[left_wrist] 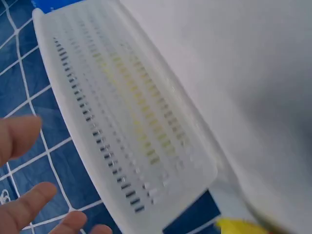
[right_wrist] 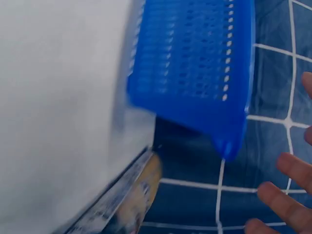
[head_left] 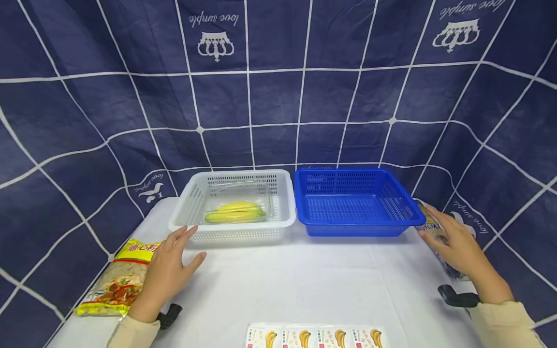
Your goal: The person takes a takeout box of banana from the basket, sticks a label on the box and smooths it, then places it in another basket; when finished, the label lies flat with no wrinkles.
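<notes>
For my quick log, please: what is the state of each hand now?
Left hand: open, holding nothing, near the white rectangular plastic basket.
Right hand: open, holding nothing, near the blue rectangular plastic basket.

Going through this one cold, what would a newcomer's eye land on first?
Probably the bright blue rectangular plastic basket, right of centre in the head view. Just left of it, a white slotted plastic basket holds yellow-green produce in a clear plastic box. The yellow-ended plastic food bag at far left and the white banana-printed labels along the bottom edge would likely follow.
</notes>
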Action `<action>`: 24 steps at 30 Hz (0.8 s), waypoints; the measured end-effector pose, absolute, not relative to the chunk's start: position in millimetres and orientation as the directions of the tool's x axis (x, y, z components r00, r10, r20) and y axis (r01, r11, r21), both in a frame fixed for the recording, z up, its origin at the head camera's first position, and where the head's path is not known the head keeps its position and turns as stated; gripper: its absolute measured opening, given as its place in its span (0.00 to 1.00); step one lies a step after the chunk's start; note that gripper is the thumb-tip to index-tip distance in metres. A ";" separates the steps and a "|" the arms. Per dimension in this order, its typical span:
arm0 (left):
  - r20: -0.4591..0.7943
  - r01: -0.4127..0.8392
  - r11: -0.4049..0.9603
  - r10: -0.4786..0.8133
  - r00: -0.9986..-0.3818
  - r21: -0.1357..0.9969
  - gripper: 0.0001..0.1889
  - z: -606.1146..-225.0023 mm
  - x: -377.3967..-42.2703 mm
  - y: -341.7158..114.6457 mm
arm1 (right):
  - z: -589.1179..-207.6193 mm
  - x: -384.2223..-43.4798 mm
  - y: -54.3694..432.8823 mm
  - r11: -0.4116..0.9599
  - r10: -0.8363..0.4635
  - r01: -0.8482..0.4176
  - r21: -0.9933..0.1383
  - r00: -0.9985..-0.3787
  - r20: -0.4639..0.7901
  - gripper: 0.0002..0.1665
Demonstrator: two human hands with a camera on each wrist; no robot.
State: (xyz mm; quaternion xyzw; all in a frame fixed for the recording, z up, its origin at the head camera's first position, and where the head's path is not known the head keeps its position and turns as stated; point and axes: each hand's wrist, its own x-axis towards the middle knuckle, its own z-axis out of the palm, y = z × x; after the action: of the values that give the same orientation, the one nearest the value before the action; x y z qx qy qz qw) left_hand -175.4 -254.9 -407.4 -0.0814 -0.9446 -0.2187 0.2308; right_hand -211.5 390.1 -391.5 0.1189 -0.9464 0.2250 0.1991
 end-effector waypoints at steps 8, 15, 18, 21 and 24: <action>0.250 0.218 0.564 0.022 -0.968 0.796 0.36 -403.4 -189.7 -246.8 | -371.3 -228.6 374.4 0.788 -0.187 -0.362 -0.498 -0.912 0.366 0.43; -0.023 -0.028 0.273 -0.023 -0.999 0.962 0.43 -411.3 -212.2 -239.1 | -361.6 -244.6 366.5 0.678 -0.220 -0.423 -0.601 -0.897 0.383 0.35; -0.059 -0.076 0.228 -0.079 -0.995 0.971 0.46 -417.6 -220.1 -233.8 | -359.9 -253.0 360.7 0.603 -0.238 -0.452 -0.657 -0.889 0.392 0.33; -0.048 -0.077 0.230 -0.130 -0.990 0.970 0.47 -422.8 -226.7 -229.0 | -358.4 -260.8 354.5 0.539 -0.243 -0.446 -0.714 -0.894 0.375 0.32; -0.023 -0.061 0.221 -0.171 -0.985 0.973 0.45 -426.2 -232.8 -225.3 | -357.7 -267.9 349.3 0.504 -0.243 -0.425 -0.752 -0.905 0.349 0.32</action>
State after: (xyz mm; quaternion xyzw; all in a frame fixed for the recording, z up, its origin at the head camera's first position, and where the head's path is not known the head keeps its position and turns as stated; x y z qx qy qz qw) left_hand -232.8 -225.3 -426.2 0.0745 -0.7801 -0.6196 0.0444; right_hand -267.9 349.3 -357.7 0.1939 -0.8615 0.4588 0.0991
